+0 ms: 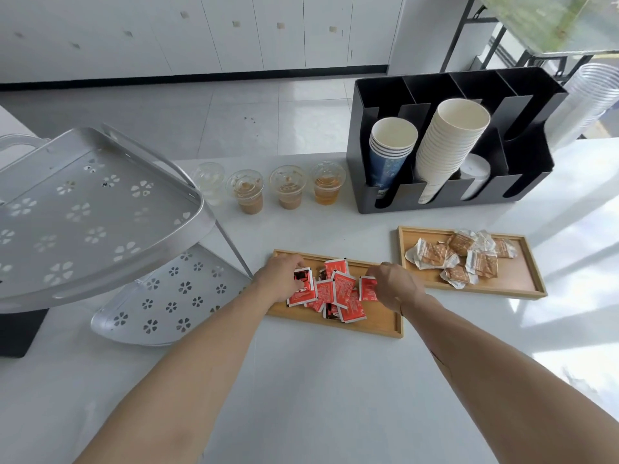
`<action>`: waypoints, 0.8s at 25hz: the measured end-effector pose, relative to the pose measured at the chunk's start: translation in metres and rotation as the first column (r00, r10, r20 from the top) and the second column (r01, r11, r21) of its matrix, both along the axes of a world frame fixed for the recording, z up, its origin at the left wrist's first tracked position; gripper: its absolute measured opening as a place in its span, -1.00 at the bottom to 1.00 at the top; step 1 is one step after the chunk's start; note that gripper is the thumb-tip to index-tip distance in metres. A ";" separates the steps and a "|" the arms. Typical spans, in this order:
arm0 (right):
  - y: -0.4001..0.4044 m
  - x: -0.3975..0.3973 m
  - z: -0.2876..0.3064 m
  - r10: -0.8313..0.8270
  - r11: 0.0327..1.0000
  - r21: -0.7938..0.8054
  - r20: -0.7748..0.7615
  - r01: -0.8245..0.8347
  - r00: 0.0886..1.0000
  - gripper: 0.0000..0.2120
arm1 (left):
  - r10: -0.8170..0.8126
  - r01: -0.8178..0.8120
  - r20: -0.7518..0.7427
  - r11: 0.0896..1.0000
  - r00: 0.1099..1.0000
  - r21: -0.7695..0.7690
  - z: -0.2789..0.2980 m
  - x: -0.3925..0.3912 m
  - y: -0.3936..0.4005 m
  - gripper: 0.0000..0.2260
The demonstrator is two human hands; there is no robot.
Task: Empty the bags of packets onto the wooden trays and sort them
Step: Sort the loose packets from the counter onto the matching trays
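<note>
I am in the sorting step: both my hands are over the near wooden tray [375, 324], where the red packets [335, 293] lie in a loose overlapping heap. My left hand [279, 277] has its fingers curled onto a red packet at the left edge of the heap, and my right hand [395, 286] pinches another one at the right edge. The brown packets [462, 259] already lie on the second wooden tray [529, 286], right of the near tray and just behind it, so next I think I must spread the red ones flat in rows, without pushing any over the low rim.

We are counting two wooden trays [375, 324] before the black cup organizer [449, 142], four plastic cups [249, 192] left of it, two paper cup stacks [449, 149] inside it.
</note>
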State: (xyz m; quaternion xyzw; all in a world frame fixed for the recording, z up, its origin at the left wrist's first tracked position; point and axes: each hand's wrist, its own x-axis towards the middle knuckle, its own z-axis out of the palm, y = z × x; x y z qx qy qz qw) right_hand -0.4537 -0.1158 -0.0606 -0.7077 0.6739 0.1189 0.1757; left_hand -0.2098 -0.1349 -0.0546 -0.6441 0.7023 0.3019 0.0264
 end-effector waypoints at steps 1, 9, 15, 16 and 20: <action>0.002 0.000 -0.001 0.002 1.000 -0.023 -0.004 -0.002 1.000 -0.84 | -0.013 0.014 0.027 1.000 1.000 -0.023 0.000 0.000 0.003 -0.63; 0.031 0.014 0.019 -0.028 0.997 -0.070 -0.020 0.027 0.999 -0.73 | 0.013 0.002 0.092 0.987 0.996 -0.162 0.014 -0.003 0.038 -0.60; 0.074 0.033 0.063 0.061 0.998 -0.011 -0.045 -0.062 0.997 -0.60 | 0.050 -0.045 0.035 0.989 0.998 -0.144 0.039 0.008 0.092 -0.62; 0.080 0.034 0.068 0.072 0.997 -0.001 -0.041 -0.072 0.997 -0.60 | 0.045 -0.041 0.030 0.992 0.999 -0.117 0.041 0.011 0.102 -0.61; 0.108 0.031 0.087 0.104 0.994 0.041 -0.014 -0.103 0.995 -0.59 | 0.040 -0.037 0.049 0.998 0.998 -0.046 0.047 0.024 0.148 -0.55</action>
